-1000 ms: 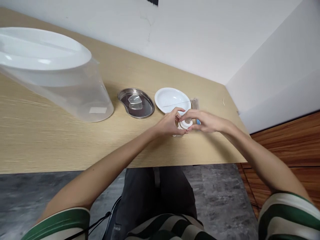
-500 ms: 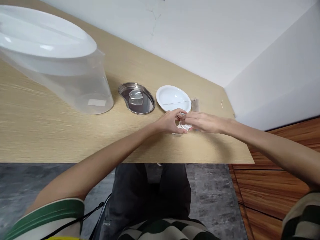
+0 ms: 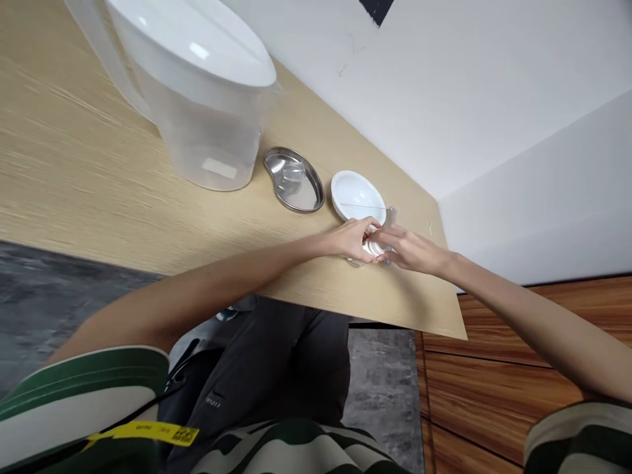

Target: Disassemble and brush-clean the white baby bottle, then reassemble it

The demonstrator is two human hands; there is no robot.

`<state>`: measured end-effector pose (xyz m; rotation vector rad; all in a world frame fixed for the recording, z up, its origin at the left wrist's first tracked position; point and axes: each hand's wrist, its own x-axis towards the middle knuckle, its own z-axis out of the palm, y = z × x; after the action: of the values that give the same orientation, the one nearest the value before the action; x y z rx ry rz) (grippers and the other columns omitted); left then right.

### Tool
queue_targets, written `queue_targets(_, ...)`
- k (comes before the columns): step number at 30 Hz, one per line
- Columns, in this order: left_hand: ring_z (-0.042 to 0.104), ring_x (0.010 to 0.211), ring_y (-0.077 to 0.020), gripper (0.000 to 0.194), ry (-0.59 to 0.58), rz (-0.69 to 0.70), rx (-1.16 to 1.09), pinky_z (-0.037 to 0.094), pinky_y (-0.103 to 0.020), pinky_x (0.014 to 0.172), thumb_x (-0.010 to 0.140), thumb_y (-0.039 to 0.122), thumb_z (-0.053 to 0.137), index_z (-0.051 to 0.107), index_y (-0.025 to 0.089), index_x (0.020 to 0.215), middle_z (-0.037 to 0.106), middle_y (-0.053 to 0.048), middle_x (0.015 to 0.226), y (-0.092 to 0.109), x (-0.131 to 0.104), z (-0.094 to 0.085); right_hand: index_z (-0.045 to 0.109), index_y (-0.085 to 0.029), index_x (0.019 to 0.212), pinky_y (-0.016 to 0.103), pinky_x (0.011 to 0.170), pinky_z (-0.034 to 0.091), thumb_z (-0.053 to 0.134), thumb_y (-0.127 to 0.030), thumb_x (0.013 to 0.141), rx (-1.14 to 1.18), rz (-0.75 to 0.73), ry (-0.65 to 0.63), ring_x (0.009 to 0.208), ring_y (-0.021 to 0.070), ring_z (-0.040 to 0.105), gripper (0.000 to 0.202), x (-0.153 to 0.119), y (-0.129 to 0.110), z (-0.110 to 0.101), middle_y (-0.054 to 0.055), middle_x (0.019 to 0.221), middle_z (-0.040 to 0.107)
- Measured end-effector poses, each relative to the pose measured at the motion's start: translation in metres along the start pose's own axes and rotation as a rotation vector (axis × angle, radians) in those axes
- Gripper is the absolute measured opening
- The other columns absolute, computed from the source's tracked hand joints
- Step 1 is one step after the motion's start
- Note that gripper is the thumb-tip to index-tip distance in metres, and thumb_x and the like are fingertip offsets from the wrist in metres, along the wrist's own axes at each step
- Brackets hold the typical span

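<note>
Close to the front edge of the table, my left hand (image 3: 354, 239) curls around a small white round piece (image 3: 377, 249) that resembles a cap or lid. From the other side my right hand (image 3: 409, 250) has its fingers closed on the same piece. The fingers hide much of it, and its exact kind cannot be made out. A clear item (image 3: 354, 262) shows just under my left hand. Directly behind my hands stands a white bowl (image 3: 345, 191), with a thin straight line like a wire or needle across it.
Left of the bowl lies a steel kidney dish (image 3: 284, 201) with a clear plastic piece (image 3: 295, 172) in it. A large translucent pitcher (image 3: 212, 131) with a white lid stands farther left. Behind my right hand is a small clear packet (image 3: 391, 216). A white wall borders the table.
My view has turned, so the table and dishes appear tilted and the pitcher sits farther right in the picture. Both hands stay together at the white piece.
</note>
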<state>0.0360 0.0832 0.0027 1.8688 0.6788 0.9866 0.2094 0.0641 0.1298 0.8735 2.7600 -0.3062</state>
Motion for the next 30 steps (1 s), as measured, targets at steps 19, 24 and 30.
queue_targets(19,0.067,0.094,-0.0262,0.073,0.022,0.049,0.039,0.051,-0.036,0.081,0.061,0.031,0.08,0.046,0.019,0.125,0.069,-0.004,0.098,-0.003,-0.004,0.008,0.066,-0.014,0.072,0.037,0.055,0.049,0.042,-0.063,0.095,0.012,0.952,-0.302,0.048,0.0214,0.059,0.059,0.051,-0.02,-0.006,0.011,0.057,0.061)
queue_targets(24,0.067,0.099,-0.0258,0.076,0.033,0.056,0.012,0.05,-0.036,0.087,0.06,0.03,0.081,0.043,0.021,0.126,0.07,-0.004,0.101,-0.003,-0.004,0.009,0.07,-0.012,0.089,0.041,0.068,0.05,0.04,-0.068,0.094,-0.199,0.688,-0.098,0.069,0.0278,0.065,0.063,0.032,-0.02,-0.012,0.015,0.069,0.064)
queue_targets(30,0.068,0.089,-0.0235,0.077,0.039,0.055,-0.064,0.051,-0.035,0.08,0.059,0.027,0.081,0.04,0.021,0.124,0.07,-0.002,0.094,-0.006,-0.004,0.011,0.065,-0.018,0.12,0.037,0.078,0.049,0.066,-0.04,0.085,-0.053,0.35,-0.127,0.088,0.0244,0.065,0.042,0.009,-0.019,-0.025,0.01,0.102,0.07)
